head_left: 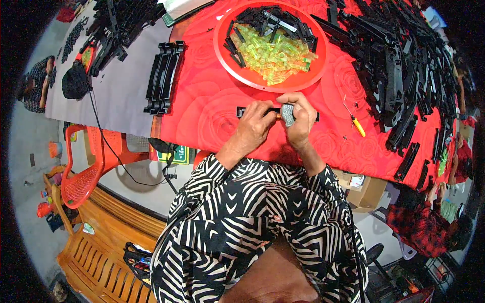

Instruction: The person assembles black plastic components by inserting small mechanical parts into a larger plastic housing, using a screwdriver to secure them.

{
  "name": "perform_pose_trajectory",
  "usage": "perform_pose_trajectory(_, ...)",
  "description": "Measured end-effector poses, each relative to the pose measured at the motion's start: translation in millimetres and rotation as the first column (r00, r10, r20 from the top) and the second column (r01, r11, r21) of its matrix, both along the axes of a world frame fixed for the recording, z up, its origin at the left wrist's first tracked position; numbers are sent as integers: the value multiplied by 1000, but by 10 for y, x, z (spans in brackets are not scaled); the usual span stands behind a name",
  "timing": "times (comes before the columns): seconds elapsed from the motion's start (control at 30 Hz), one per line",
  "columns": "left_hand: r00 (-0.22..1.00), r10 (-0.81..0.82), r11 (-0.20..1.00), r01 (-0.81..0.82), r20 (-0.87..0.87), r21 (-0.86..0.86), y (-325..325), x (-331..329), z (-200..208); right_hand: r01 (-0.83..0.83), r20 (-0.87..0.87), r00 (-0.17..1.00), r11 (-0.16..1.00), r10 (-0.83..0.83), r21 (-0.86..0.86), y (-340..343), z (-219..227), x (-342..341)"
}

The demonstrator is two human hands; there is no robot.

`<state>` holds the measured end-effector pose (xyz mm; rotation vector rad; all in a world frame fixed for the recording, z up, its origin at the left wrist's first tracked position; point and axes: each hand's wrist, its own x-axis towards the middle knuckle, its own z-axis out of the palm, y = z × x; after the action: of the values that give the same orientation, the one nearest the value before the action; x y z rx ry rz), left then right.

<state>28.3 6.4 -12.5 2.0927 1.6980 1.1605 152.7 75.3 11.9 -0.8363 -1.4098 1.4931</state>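
Note:
At the near edge of the red-covered table, a slim black plastic part (241, 112) lies crosswise under both my hands. My left hand (252, 126) grips the part near its left end, thumb and fingers pinched together. A rounded grey speckled lump, like a stone (287, 115), is in my right hand (301, 118), its fingers closed around it above the black part. A bit of orange shows between the hands, too small to make out. Beyond them stands a red round tray (222, 58) with yellow-green clear plastic pieces (278, 58) and black strips (273, 20).
Black plastic parts pile up at the right (394, 65) and far left (118, 30). Several stacked black parts (164, 76) lie left of the tray. A yellow-handled screwdriver (358, 126) rests to my right. A red chair (96, 161) and wooden bench (101, 252) stand left.

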Motion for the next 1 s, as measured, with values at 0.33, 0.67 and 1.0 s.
perform_pose_trajectory(0.33,1000,20,999,-20,11,-28,5,-22,-17,55,-180,981,992,-76,-117,95,-65,-10)
perform_pose_trajectory(0.67,976,82,996,-76,200,-42,4,7,-53,49,-192,980,997,-59,-55,17,-49,-146)
perform_pose_trajectory(1.0,981,83,996,-86,174,11,16,13,-54,51,-31,998,996,-49,77,44,-42,-150)
